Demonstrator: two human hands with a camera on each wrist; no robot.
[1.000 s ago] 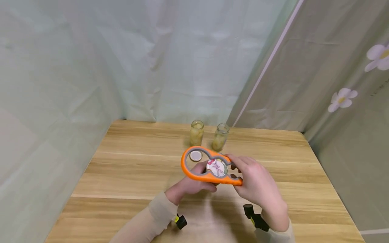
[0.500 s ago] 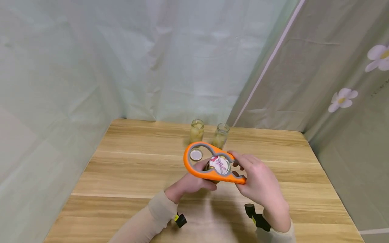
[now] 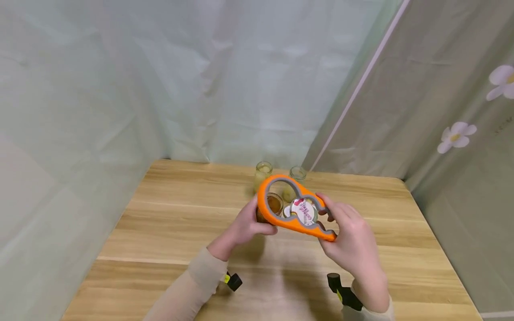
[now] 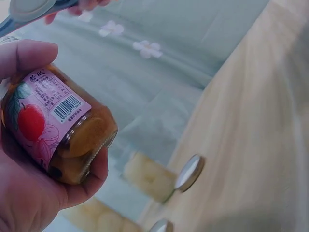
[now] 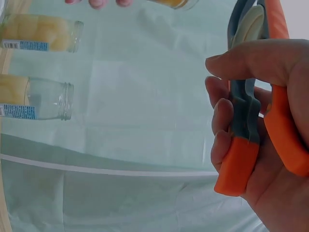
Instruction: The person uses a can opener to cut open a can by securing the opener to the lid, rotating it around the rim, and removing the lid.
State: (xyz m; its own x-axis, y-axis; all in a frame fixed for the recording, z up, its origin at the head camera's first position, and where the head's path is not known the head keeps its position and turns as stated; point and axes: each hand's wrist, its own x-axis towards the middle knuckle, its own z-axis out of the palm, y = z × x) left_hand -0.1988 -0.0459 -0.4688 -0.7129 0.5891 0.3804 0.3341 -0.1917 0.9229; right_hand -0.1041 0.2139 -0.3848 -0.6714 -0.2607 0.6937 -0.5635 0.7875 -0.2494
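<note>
My left hand (image 3: 242, 225) grips a glass jar (image 4: 72, 137) of amber contents, its pink label showing a red fruit. In the head view the jar's mouth is uncovered, seen through the large loop of an orange and grey jar opener (image 3: 295, 224). My right hand (image 3: 355, 238) holds that opener by its two handles, thumb on one side and fingers on the other in the right wrist view. A printed white lid (image 3: 304, 211) sits in the opener's smaller loop, to the right of the jar. Both hands are raised over the table.
Two uncapped glass jars with pale fruit, one fuller (image 5: 41, 33) and one lower (image 5: 36, 98), stand at the back of the wooden table (image 3: 168, 223). Loose lids (image 4: 190, 172) lie in front of them. Curtains (image 3: 241, 89) hang behind and beside the table.
The lid has come off the jar and moved right and up with the opener in my right hand. My left hand has shifted slightly left with the uncovered jar.
</note>
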